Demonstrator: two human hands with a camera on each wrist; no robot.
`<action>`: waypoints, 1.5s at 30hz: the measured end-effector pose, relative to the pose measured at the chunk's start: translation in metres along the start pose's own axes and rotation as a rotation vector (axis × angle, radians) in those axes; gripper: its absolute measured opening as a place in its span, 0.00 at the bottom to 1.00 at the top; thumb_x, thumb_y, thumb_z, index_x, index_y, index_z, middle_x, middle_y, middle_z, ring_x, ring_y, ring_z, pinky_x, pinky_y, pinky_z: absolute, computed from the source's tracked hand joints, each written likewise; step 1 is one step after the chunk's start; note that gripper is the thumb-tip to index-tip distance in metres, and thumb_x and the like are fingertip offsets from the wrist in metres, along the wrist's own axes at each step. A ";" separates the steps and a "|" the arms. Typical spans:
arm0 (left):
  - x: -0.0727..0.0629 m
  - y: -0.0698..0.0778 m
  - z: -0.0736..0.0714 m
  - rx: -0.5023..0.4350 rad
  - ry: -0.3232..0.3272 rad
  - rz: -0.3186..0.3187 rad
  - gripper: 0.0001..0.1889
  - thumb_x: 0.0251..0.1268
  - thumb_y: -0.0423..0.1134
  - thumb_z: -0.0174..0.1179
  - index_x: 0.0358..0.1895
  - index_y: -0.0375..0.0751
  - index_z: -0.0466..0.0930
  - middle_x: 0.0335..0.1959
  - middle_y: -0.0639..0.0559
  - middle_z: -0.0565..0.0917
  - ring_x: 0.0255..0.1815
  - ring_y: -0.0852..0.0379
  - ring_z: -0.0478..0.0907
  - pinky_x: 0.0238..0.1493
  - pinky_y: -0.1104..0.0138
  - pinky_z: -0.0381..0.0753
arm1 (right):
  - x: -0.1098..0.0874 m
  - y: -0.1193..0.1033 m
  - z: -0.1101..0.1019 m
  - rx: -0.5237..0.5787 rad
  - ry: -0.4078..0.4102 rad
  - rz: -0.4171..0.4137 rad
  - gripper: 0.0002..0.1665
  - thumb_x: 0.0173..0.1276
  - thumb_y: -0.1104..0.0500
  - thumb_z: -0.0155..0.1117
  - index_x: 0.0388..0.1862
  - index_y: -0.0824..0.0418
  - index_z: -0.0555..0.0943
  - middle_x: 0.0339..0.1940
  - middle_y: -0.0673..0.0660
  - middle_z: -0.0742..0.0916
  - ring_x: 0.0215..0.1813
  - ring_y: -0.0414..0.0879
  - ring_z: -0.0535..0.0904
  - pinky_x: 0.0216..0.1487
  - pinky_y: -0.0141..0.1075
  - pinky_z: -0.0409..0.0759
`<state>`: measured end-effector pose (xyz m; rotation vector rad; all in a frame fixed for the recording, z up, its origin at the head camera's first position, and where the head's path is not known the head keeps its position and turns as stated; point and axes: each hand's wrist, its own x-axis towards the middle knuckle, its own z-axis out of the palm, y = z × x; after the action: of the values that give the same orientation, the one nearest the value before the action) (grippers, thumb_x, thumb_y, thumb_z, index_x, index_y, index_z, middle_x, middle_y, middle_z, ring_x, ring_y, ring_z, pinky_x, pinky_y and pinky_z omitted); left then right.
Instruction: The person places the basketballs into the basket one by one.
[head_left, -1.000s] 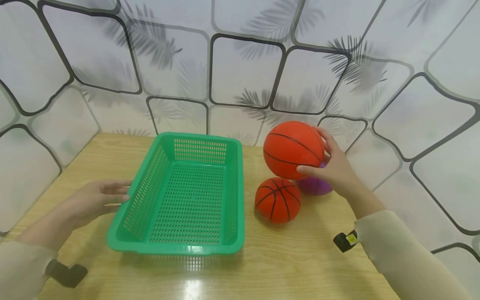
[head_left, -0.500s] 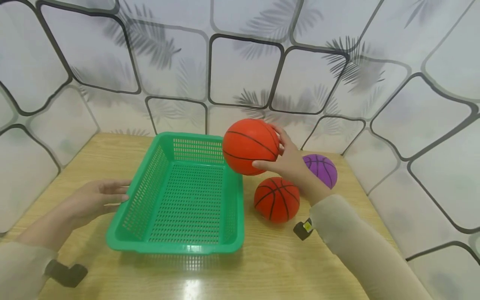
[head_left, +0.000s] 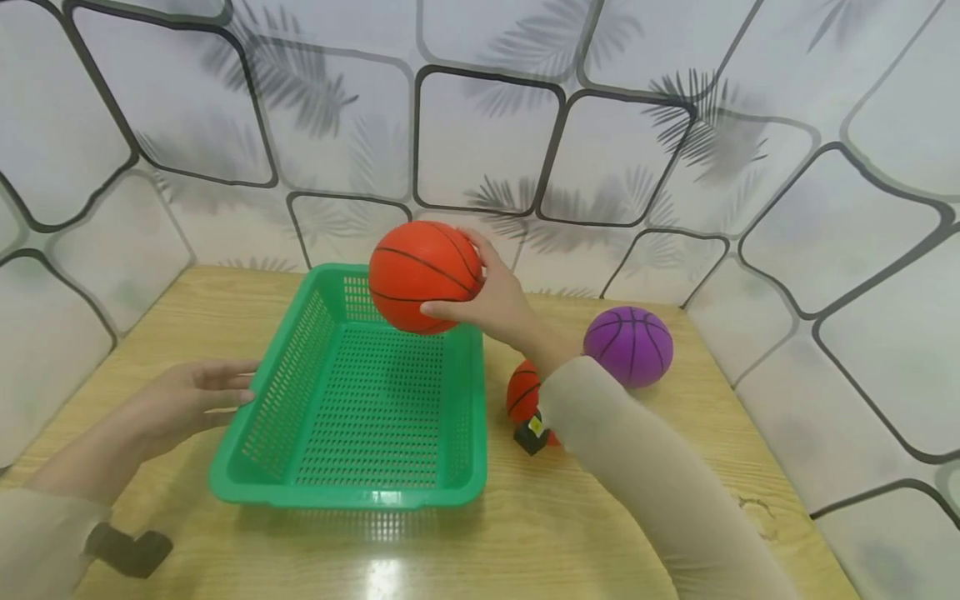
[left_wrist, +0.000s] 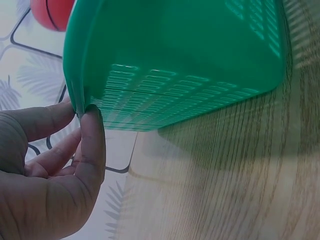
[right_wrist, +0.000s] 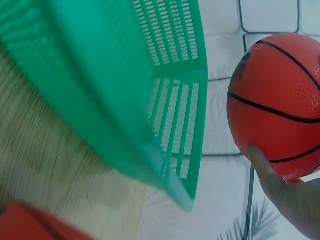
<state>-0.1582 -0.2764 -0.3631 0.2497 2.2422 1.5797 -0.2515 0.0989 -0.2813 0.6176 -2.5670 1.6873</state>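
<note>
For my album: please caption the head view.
Right hand holding a red ball, left hand gripping a green basket.

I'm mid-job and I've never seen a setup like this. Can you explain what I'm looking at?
There is no machine arm here, just a person's left hand and right hand, both bare. The wide picture comes from a camera worn on the head, looking forward and down. The other two come from cameras on the wrists, so the scene looks turned sideways there.

On the wooden table is a green basket. To its right sit a purple ball and a smaller-looking red ball, partly hidden by the right sleeve.

The left hand's fingers pinch the basket's rim. The right hand holds another red ball, raised near the basket's far right corner.
</note>
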 end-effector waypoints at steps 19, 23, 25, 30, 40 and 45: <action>-0.002 -0.002 -0.002 -0.022 0.002 0.009 0.33 0.72 0.39 0.53 0.71 0.25 0.50 0.69 0.29 0.57 0.58 0.64 0.70 0.56 0.63 0.78 | 0.041 -0.004 0.073 -0.120 0.003 0.053 0.59 0.44 0.46 0.81 0.73 0.45 0.57 0.60 0.51 0.72 0.55 0.45 0.72 0.47 0.38 0.81; -0.001 -0.003 -0.002 -0.051 -0.001 0.015 0.33 0.71 0.37 0.54 0.71 0.24 0.51 0.69 0.29 0.58 0.52 0.74 0.70 0.55 0.64 0.78 | 0.047 0.000 0.084 -0.140 -0.006 0.077 0.61 0.44 0.45 0.81 0.74 0.46 0.57 0.61 0.51 0.73 0.56 0.45 0.72 0.49 0.38 0.80; -0.001 -0.004 -0.003 -0.059 -0.001 0.016 0.33 0.71 0.37 0.54 0.70 0.23 0.51 0.68 0.29 0.60 0.51 0.74 0.71 0.55 0.65 0.78 | 0.048 0.002 0.089 -0.142 -0.011 0.085 0.62 0.44 0.45 0.81 0.75 0.47 0.56 0.61 0.51 0.73 0.56 0.45 0.72 0.49 0.38 0.80; -0.001 -0.006 -0.004 -0.056 0.008 0.022 0.33 0.71 0.37 0.54 0.70 0.23 0.50 0.68 0.29 0.60 0.51 0.75 0.71 0.54 0.67 0.78 | 0.050 0.010 0.101 -0.095 -0.029 0.095 0.60 0.44 0.48 0.82 0.74 0.49 0.58 0.60 0.49 0.75 0.55 0.43 0.73 0.48 0.37 0.80; -0.001 -0.006 -0.003 -0.053 0.012 0.027 0.33 0.71 0.37 0.54 0.70 0.23 0.51 0.68 0.31 0.61 0.51 0.74 0.71 0.54 0.67 0.78 | 0.048 0.030 0.115 -0.212 -0.057 0.145 0.59 0.45 0.45 0.81 0.73 0.48 0.58 0.62 0.53 0.73 0.59 0.47 0.70 0.49 0.40 0.80; 0.000 -0.006 -0.001 -0.055 0.010 0.027 0.33 0.71 0.37 0.54 0.70 0.24 0.51 0.68 0.30 0.60 0.52 0.73 0.71 0.54 0.66 0.78 | 0.046 0.036 0.116 -0.230 -0.070 0.176 0.59 0.45 0.47 0.81 0.73 0.47 0.58 0.60 0.55 0.73 0.57 0.48 0.72 0.48 0.41 0.80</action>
<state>-0.1584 -0.2793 -0.3682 0.2589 2.2077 1.6581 -0.2817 -0.0063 -0.3517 0.4588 -2.8849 1.4012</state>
